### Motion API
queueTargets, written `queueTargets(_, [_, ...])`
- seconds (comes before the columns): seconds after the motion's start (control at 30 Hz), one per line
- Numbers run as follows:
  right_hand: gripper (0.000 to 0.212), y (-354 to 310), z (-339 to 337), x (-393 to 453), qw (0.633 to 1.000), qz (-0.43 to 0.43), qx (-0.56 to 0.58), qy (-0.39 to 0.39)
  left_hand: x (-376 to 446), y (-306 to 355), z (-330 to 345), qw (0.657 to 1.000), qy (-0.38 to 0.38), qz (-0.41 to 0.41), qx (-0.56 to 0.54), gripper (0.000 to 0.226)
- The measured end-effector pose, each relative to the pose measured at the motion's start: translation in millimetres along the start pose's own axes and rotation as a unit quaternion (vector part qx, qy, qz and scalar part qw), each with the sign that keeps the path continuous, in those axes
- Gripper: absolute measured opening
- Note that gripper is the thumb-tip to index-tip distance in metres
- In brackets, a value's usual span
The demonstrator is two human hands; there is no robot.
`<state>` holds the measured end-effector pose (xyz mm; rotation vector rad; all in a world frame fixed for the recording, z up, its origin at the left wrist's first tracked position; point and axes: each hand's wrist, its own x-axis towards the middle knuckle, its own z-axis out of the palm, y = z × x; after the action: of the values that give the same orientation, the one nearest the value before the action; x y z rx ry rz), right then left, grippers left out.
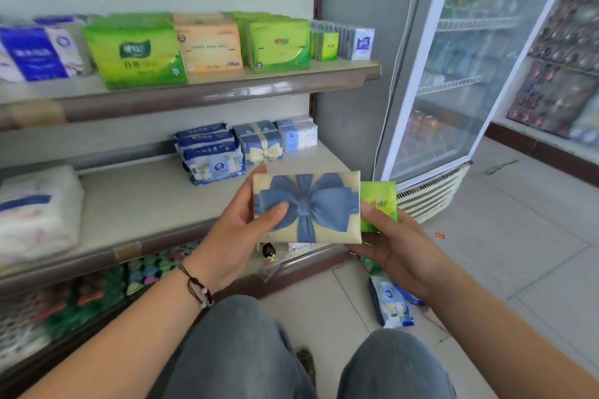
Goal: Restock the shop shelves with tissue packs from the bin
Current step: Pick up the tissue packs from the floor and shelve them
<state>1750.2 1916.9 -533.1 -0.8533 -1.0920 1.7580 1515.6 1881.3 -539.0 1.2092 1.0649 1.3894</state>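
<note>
Holding flat cream tissue pack with printed blue bow (pixel 308 207) face-up between both hands over edge of middle grey shelf (pixel 146 204), probably sorting stock before shelving: left hand (pixel 240 227) closed on its left end, thumb on top, right hand (pixel 398 246) cupping its right end and also clasping small green plastic tissue pack (pixel 379 204). Lying level, long axis running left-right, bow tails pointing toward holder, matching bow-printed packs (pixel 261 142) sitting at shelf's rear.

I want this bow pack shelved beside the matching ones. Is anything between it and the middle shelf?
Nothing visible blocks it. The bow pack, held in the left hand, sits just in front of the middle shelf, whose surface before the matching packs is bare.
</note>
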Motion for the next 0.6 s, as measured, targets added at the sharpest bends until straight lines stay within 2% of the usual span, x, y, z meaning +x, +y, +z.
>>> queueTargets(0.1, [0.035, -4, 17, 4, 1.000, -0.010, -0.006, 0.000, -6, 16, -12, 0.999, -0.015, -0.025, -0.023, 0.076])
queueTargets(0.2, [0.032, -3, 27, 9, 0.998, -0.019, -0.051, 0.006, -10, 20, -26, 0.999, 0.011, -0.027, -0.018, 0.077])
queueTargets(0.37, [0.032, 3, 39, 12, 0.996, -0.009, -0.084, -0.008, -22, 17, -45, 0.998, 0.035, -0.040, -0.024, 0.105])
queueTargets(0.43, [0.027, 3, 42, 11, 0.996, -0.007, -0.090, -0.007, -24, 17, -48, 0.997, 0.039, -0.051, -0.030, 0.108])
queueTargets(0.57, [0.022, 2, 40, 10, 0.995, -0.002, -0.095, -0.004, -20, 21, -49, 0.996, 0.024, -0.078, -0.029, 0.070])
queueTargets(0.6, [0.022, 1, 39, 10, 0.996, -0.001, -0.093, -0.005, -17, 22, -50, 0.995, 0.014, -0.089, -0.032, 0.069])
